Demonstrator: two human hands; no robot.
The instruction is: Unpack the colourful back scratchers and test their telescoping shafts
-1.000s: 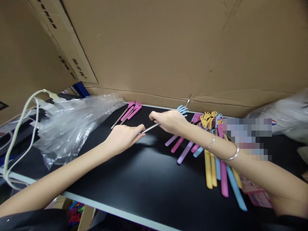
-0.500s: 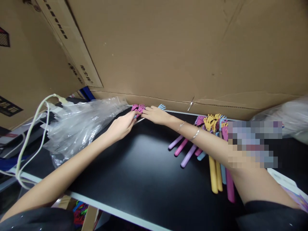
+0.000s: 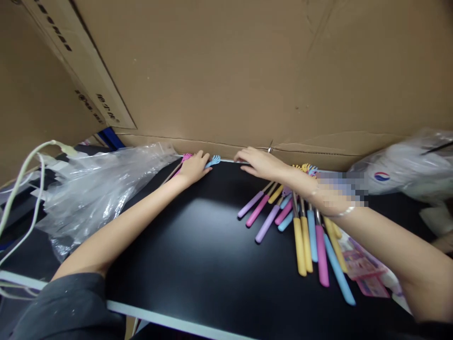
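Note:
At the back edge of the black table, my left hand [image 3: 191, 169] is closed over back scratchers. A blue back scratcher [image 3: 214, 161] has its claw head poking out between thumb and fingers. Just left of the knuckles, a pink back scratcher [image 3: 187, 157] shows its head; its handle is mostly hidden under the hand. Over the rear of the table, my right hand [image 3: 260, 162] is open, fingers loosely bent and apart, with nothing visible in it. Below its wrist lies a fanned group of back scratchers with purple, pink, yellow and blue handles [image 3: 268, 223].
A large cardboard box [image 3: 219, 71] walls off the back. Clear plastic bags [image 3: 95, 193] lie at left beside a white cable [image 3: 21, 174]. At right are another plastic bag [image 3: 410, 165] and pink printed packaging [image 3: 368, 271]. The table's pale front edge [image 3: 170, 321] runs below.
My right hand has moved right, away from my left hand, toward the fanned back scratchers. My left hand stays at the back scratchers. The camera view has shifted slightly right.

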